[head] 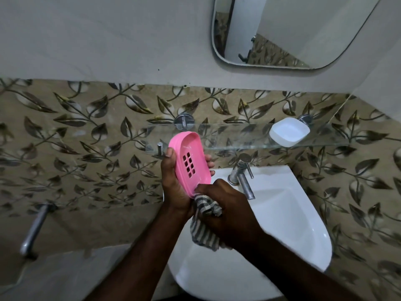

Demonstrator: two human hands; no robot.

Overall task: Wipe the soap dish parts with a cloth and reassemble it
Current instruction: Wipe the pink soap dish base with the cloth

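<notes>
- Holding the pink tray (pixel 189 157) tilted above the sink (pixel 293 216), the left grip (pixel 176 183) curls around it, thumb on the near rim and fingertips behind the far side.
- Right grip (pixel 225 205) is closed on the striped cloth (pixel 205 234), touching the tray's lower end.
- White base (pixel 289 132) lies on the glass shelf (pixel 238 135), well apart.

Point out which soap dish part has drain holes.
The pink oval plastic tray, gripped by the left hand: holes pierce its middle. The white plastic tray on the glass shelf shows none.
</notes>
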